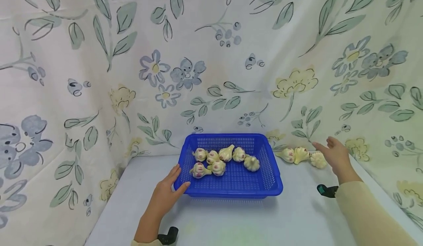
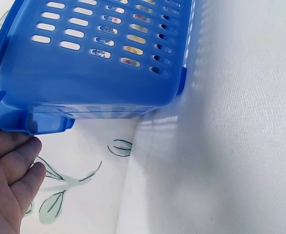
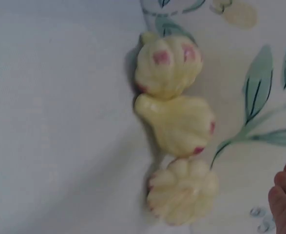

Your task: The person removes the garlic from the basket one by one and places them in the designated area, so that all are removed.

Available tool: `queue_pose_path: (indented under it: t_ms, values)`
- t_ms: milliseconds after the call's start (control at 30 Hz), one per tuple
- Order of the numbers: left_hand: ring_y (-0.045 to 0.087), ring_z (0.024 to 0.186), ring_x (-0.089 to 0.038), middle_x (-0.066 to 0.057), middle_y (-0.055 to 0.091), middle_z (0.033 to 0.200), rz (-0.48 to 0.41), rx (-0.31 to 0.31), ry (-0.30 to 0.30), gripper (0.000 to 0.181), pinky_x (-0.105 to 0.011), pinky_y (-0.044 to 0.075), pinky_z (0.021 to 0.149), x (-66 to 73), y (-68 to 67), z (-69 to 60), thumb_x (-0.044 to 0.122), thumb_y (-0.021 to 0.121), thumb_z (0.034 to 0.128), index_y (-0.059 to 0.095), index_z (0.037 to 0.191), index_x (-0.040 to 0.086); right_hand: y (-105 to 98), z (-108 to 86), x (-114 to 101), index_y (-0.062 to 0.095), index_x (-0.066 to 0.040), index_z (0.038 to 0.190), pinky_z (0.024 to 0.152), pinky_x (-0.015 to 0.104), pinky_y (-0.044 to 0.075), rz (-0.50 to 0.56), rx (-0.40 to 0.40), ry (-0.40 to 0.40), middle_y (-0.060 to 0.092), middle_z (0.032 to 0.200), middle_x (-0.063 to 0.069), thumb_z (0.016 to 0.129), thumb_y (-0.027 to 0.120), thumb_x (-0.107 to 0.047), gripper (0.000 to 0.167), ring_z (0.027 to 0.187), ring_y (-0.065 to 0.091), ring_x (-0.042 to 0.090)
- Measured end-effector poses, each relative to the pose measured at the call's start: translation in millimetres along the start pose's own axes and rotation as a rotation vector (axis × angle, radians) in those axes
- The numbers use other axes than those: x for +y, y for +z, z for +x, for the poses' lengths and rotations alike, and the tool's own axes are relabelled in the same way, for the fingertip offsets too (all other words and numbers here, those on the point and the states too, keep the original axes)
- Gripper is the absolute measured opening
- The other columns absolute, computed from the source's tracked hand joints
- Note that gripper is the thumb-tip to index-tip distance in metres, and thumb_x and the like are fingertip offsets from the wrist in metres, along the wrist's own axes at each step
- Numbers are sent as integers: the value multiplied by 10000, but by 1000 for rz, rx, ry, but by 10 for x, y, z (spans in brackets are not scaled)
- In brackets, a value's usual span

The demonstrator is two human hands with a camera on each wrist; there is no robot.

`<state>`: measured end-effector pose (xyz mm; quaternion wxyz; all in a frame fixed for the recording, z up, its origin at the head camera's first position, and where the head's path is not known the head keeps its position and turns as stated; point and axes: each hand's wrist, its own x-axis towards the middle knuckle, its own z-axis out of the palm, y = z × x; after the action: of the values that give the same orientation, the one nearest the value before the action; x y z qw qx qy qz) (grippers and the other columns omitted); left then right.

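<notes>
A blue plastic basket (image 1: 228, 191) stands on the table with several garlic bulbs (image 1: 226, 153) inside, mostly in its left and back part. My left hand (image 1: 165, 191) is at the basket's left front corner, its fingers extended along the rim; in the left wrist view the fingers (image 2: 23, 187) lie beside the rim. To the basket's right, three garlic bulbs (image 1: 301, 155) lie in a row by the back cloth. Over the rightmost one, my right hand (image 1: 338, 158) hovers with nothing in it. The right wrist view shows the same row, with a garlic bulb (image 3: 181, 191) nearest the hand.
A white table (image 1: 224, 224) carries the basket. A floral cloth (image 1: 211, 66) hangs behind it and along both sides. Black wrist-worn pieces (image 1: 327, 191) show at both wrists.
</notes>
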<state>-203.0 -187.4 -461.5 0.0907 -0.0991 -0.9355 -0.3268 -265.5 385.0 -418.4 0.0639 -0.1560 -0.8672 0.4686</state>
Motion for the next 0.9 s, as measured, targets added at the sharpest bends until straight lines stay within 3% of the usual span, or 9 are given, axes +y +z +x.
queue_pose_path:
  t_ms: [233, 433, 667, 900]
  values:
    - [350, 1446, -272, -19, 341, 1589, -8, -7, -3, 781, -503, 357, 1123, 7, -17, -2, 570, 625, 900, 429, 1490, 96, 329, -185, -731, 144, -14, 1568, 1101, 645, 309, -3, -27, -238, 265, 1577, 267, 934, 583, -551, 939, 1425, 272, 502]
    - [337, 1454, -259, 9, 324, 1595, -11, -16, -8, 856, -496, 347, 1133, 6, -15, 14, 684, 558, 875, 421, 1497, 111, 659, -337, -1123, 253, -48, 1554, 1109, 590, 354, 33, -87, -362, 386, 1536, 220, 920, 635, -512, 874, 1404, 375, 434]
    - [339, 1454, -270, 7, 324, 1596, -11, -11, -25, 818, -507, 346, 1131, -2, 0, 10, 632, 595, 886, 426, 1494, 112, 1085, -400, -1384, 324, -56, 1530, 1099, 550, 395, 102, -202, -384, 458, 1496, 186, 900, 686, -465, 834, 1376, 437, 388]
    - [337, 1456, -269, 13, 319, 1598, -3, -16, -36, 767, -506, 347, 1131, 7, 11, 16, 552, 635, 901, 421, 1499, 122, 1459, -412, -1469, 409, -54, 1487, 1077, 534, 427, 78, -321, -346, 530, 1430, 187, 905, 708, -364, 724, 1328, 497, 363]
